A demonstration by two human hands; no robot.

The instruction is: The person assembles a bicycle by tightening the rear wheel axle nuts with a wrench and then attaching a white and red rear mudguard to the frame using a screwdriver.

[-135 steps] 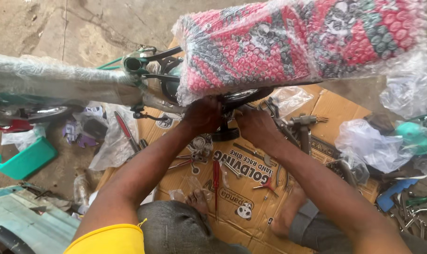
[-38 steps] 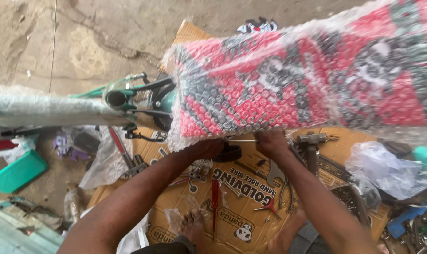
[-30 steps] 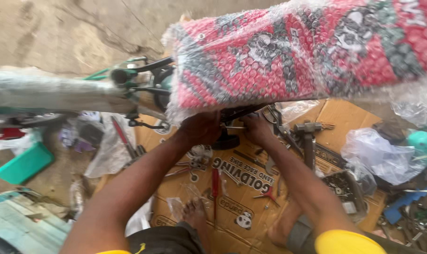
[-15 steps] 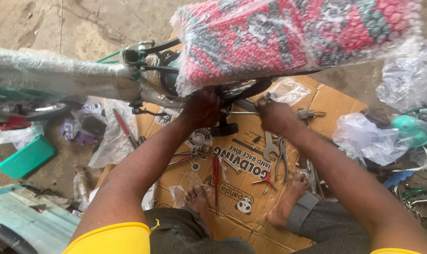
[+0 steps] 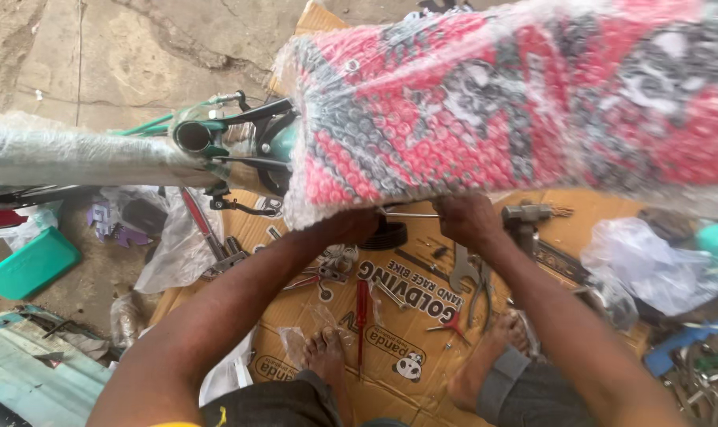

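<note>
A big bike part wrapped in bubble film, red, black and white [image 5: 493, 103], fills the upper right. Both my hands reach under its lower edge. My left hand [image 5: 357, 225] sits just above a small black wheel [image 5: 386, 236], and the wrap hides its fingers. My right hand [image 5: 465, 221] is closed around the end of a thin metal rod [image 5: 406, 213] that runs toward the left hand. Left of the wrapped part is a green bike frame [image 5: 216, 138] with an open tube end.
Printed cardboard [image 5: 390, 340] lies under my bare feet [image 5: 327, 356], strewn with a red-handled screwdriver [image 5: 361, 308], a wrench [image 5: 461, 269], pliers [image 5: 452, 324] and a hammer [image 5: 525, 215]. A wrapped tube [image 5: 74, 158] crosses the left. A teal tray [image 5: 31, 261] and plastic bags [image 5: 651, 265] flank the cardboard.
The view has tilted, so the wrapped part now covers more of the picture and hides my left fingers. Both hands stay at the same spot under it.
</note>
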